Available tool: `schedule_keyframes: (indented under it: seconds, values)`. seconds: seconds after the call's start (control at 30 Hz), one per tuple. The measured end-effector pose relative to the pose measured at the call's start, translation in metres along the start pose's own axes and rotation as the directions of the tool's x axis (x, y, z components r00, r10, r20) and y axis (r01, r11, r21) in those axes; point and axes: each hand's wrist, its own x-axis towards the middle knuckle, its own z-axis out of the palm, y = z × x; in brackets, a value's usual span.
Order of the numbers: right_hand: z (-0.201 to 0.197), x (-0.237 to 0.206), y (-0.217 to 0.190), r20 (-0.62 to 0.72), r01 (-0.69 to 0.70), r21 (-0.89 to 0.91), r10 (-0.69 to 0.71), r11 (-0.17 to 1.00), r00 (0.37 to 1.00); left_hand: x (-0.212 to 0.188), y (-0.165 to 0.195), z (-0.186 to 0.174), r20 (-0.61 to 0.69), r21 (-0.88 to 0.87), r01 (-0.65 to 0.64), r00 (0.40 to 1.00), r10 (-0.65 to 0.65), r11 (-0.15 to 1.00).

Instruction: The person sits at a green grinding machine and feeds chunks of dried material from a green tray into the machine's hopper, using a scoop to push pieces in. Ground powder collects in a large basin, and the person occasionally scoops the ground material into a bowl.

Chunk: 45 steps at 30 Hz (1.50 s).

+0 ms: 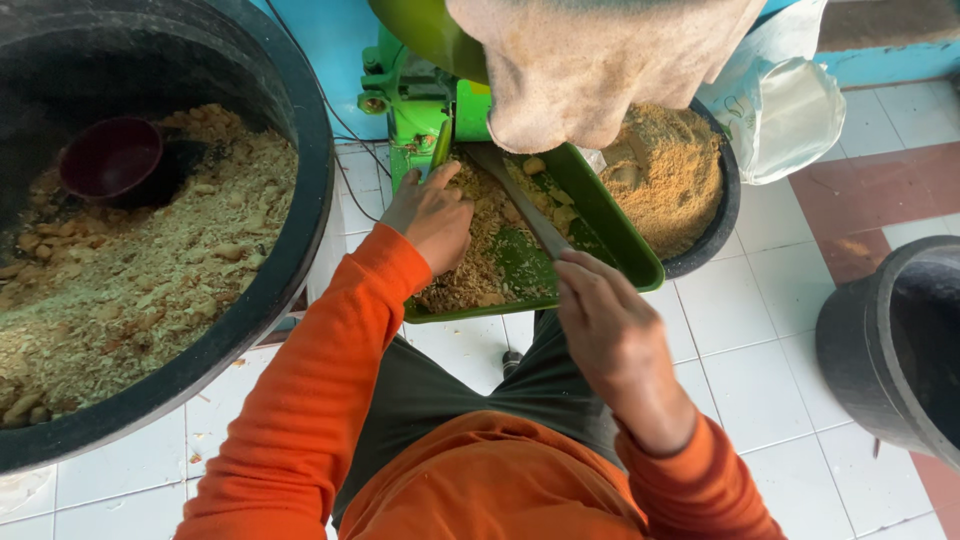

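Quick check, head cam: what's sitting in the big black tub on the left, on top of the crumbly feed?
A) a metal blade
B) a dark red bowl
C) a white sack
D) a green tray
B: a dark red bowl lies on the feed at the far side of the black tub; the green tray is by the hands instead.

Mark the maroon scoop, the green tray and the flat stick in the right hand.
maroon scoop [110, 158], head view, inside of the bowl.
green tray [612, 222], head view, bare right wall.
flat stick [520, 205], head view, mid blade above the right hand [610, 335].
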Motion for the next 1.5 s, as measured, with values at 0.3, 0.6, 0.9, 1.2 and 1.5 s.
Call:
schedule_keyframes:
  seconds: [0.3, 0.6, 0.9, 1.2, 1.5]
  values:
    - [0.044, 0.019, 0.015, 0.060, -0.020, 0.069, 0.016, 0.997, 0.998, 0.000, -0.002, 0.007, -0.048, 0.014, -0.006, 0.999, 0.007, 1.000]
    - [0.060, 0.024, 0.022, 0.196, -0.210, 0.025, 0.201, 0.977, 0.960, 0.001, -0.004, 0.012, -0.058, 0.056, -0.022, 0.998, 0.025, 0.998]
    - [0.067, 0.026, 0.030, 0.216, -0.195, -0.009, 0.192, 0.981, 0.957, 0.001, -0.004, 0.007, -0.002, 0.056, 0.003, 1.000, -0.003, 0.998]
    - [0.067, 0.026, 0.031, 0.180, -0.202, 0.012, 0.196, 0.979, 0.964, 0.003, -0.005, 0.008, 0.011, 0.033, 0.005, 1.000, -0.005, 0.999]
    - [0.066, 0.033, 0.030, 0.263, -0.305, -0.080, 0.315, 0.949, 0.912, 0.002, -0.004, 0.004, -0.038, 0.027, -0.005, 0.999, 0.006, 1.000]
